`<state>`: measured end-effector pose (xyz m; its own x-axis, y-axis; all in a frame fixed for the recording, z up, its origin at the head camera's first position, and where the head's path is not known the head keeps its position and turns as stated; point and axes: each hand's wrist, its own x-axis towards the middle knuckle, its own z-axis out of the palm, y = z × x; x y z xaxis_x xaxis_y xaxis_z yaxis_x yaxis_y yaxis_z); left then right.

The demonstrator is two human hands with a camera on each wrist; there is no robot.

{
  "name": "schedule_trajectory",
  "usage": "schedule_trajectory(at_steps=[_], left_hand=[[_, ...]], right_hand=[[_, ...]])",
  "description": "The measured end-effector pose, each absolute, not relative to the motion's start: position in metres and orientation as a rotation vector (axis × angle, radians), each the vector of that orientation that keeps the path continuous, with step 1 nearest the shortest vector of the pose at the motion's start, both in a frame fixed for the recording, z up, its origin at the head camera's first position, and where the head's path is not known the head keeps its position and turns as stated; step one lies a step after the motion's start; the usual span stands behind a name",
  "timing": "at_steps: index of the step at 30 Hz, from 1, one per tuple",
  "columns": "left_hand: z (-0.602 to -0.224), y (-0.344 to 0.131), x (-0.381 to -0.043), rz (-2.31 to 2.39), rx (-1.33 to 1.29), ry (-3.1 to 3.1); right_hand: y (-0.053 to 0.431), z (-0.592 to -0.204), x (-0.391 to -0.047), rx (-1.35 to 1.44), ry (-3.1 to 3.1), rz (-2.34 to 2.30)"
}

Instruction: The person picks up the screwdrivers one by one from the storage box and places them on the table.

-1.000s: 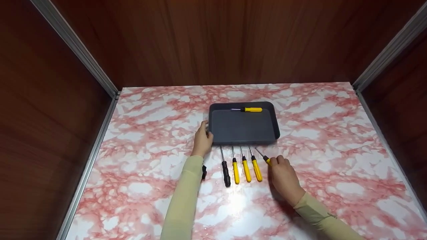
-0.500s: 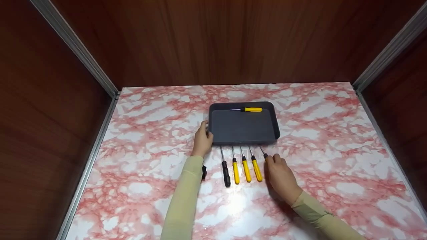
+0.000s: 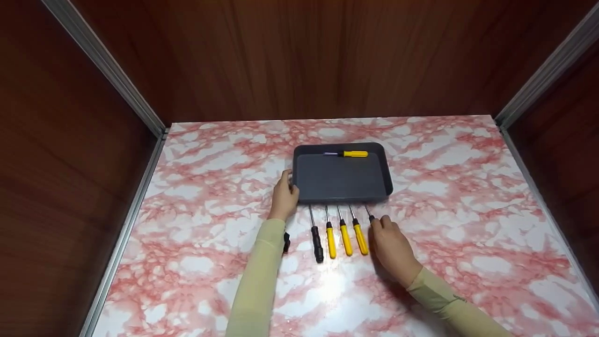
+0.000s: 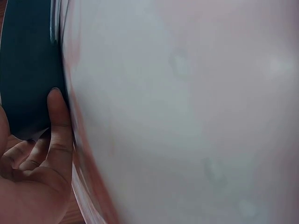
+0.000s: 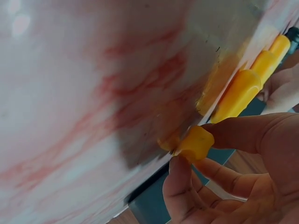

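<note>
At the front left corner of a dark grey tray (image 3: 339,180), my left hand (image 3: 283,199) grips the outside of the wall; in the left wrist view its thumb (image 4: 58,112) lies along the front wall. My right hand (image 3: 394,248) pinches a yellow-handled screwdriver (image 5: 198,142) between thumb and fingers, its shaft pointing toward the tray. Left of it lie three yellow-handled screwdrivers, the nearest one (image 3: 360,238) beside my fingers, then a black-handled screwdriver (image 3: 317,244). Their tips point at the tray's front wall. Another yellow-handled screwdriver (image 3: 355,154) lies crosswise inside the tray, along the back.
The table (image 3: 210,224) has a red and white marbled top. Dark wooden panels (image 3: 299,61) enclose the back and both sides, with metal rails (image 3: 117,70) at the corners. A small black object (image 3: 286,243) shows beside my left forearm.
My right hand has moved slightly left with the screwdriver and turned it to lie closer in line with the row. The left hand and tray have stayed put.
</note>
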<state>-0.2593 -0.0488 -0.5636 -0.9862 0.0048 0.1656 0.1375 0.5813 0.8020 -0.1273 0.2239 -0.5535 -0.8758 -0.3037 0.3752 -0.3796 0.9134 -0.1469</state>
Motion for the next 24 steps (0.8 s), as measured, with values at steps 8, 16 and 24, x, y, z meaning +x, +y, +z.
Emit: schedule_trajectory(at_steps=[8,16,24], left_hand=[[-0.5634,-0.0487,-0.2591,-1.368,-0.112,-2.674],[-0.5627,-0.0484,-0.258,-1.387,-0.114,-2.658],[-0.5626,-0.0486,-0.2585,-1.39,-0.121,-2.641]], right_hand=[[0.2238,-0.5532,-0.1281,0.526,-2.678,0.23],[0.222,-0.554,-0.1259,0.505,-2.704,0.222],[0.2214,-0.5566,-0.1254,0.508,-2.686,0.248]])
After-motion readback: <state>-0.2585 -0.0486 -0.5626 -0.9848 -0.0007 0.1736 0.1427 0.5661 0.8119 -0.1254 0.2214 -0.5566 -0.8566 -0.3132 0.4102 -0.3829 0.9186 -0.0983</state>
